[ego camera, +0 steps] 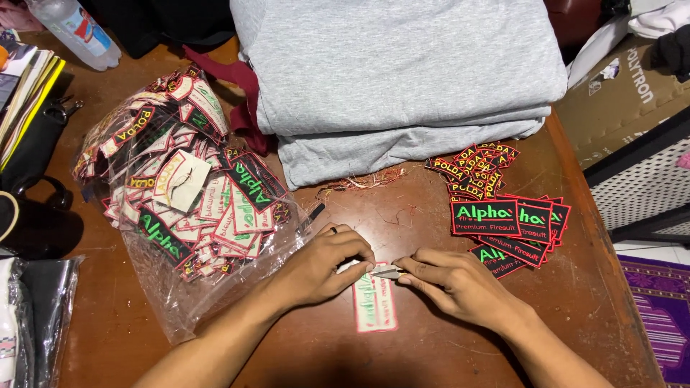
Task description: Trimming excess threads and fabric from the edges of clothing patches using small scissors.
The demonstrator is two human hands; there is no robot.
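A rectangular embroidered patch (375,305) lies face down on the brown wooden table (302,352), its pale backing up with green and red stitching showing through. My left hand (323,262) presses its fingertips on the patch's top end. My right hand (460,284) grips a small metal thread snipper (387,271) whose tip meets the patch's upper edge, right beside my left fingertips.
A clear plastic bag (180,208) heaped with patches lies at the left. Stacks of black patches with green lettering (503,223) sit at the right. Folded grey cloth (402,79) fills the back. Thread scraps (366,179) lie before it. A bottle (75,29) and dark bag (32,208) stand far left.
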